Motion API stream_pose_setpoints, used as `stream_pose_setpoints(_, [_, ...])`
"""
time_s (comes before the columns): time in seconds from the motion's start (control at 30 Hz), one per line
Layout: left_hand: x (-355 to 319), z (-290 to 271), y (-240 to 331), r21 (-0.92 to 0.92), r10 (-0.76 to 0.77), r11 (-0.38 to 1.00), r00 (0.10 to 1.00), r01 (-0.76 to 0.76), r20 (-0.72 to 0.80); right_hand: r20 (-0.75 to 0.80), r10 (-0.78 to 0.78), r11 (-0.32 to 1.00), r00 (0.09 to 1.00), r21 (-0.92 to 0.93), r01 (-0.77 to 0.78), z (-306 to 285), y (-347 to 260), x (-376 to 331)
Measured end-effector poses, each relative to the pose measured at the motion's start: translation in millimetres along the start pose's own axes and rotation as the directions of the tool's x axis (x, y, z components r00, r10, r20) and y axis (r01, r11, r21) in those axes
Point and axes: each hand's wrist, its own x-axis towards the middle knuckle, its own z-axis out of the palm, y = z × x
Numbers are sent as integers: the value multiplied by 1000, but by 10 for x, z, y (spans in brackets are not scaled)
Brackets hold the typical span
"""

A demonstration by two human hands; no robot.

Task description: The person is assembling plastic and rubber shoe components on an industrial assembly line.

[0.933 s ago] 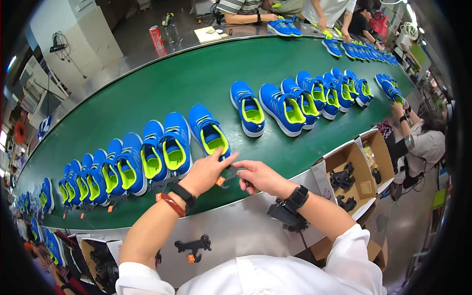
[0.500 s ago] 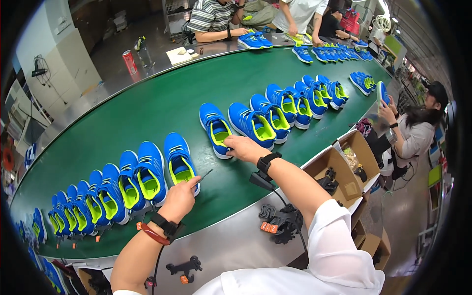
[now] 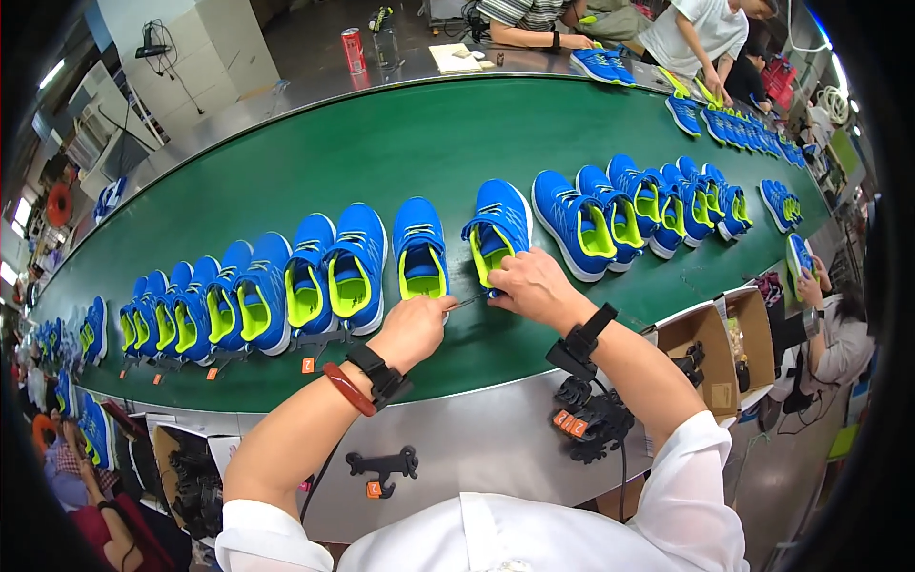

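My left hand [image 3: 412, 329] is closed on a thin dark pointed tool [image 3: 467, 303], whose tip reaches toward the heel of a blue shoe with a lime lining [image 3: 502, 212]. At that heel, the fingers of my right hand [image 3: 541, 288] are pinched together on its back edge. What lies right between those fingertips is hidden. Just beyond my left hand stands another blue shoe [image 3: 419, 224], its toe pointing away from me. Both shoes rest upright on the green belt [image 3: 315, 162].
Blue shoes stand in rows to the left [image 3: 255, 281] and right [image 3: 586, 224]. Black plastic hangers with orange tags [image 3: 591, 419] and a single hanger [image 3: 381, 465] lie on the metal ledge. Cardboard boxes [image 3: 688, 336] stand at the right. Co-workers [image 3: 701, 38] handle shoes across the belt.
The view has swung left, so the scene sits further right. My hands have come closer together. The tool's tip, earlier apart from my right hand, is now beside its fingers at the shoe's heel.
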Motion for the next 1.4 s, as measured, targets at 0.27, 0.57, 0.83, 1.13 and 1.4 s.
stream_pose_setpoints(0.27, [-30,48,-40,16,-22,1000,1000,22,11,-31,-14,1000,999,-14,13,99,-45,54])
stream_pose_setpoints(0.57, [-182,203,-146,-80,87,991,961,-111,-262,11,30,972,999,-235,-26,450,-269,132])
stream_pose_setpoints(0.83, [-216,244,-193,-413,57,907,997,-76,-58,-38,386,824,922,462,-327,506,-234,-206])
stream_pose_setpoints(1.13, [-132,270,-386,71,235,969,971,-237,31,-510,667,736,543,560,-379,-587,-525,-1874])
stream_pose_setpoints(1.4, [-42,43,-236,174,214,952,955,-251,205,-704,680,241,-205,479,-844,-751,-807,-4035])
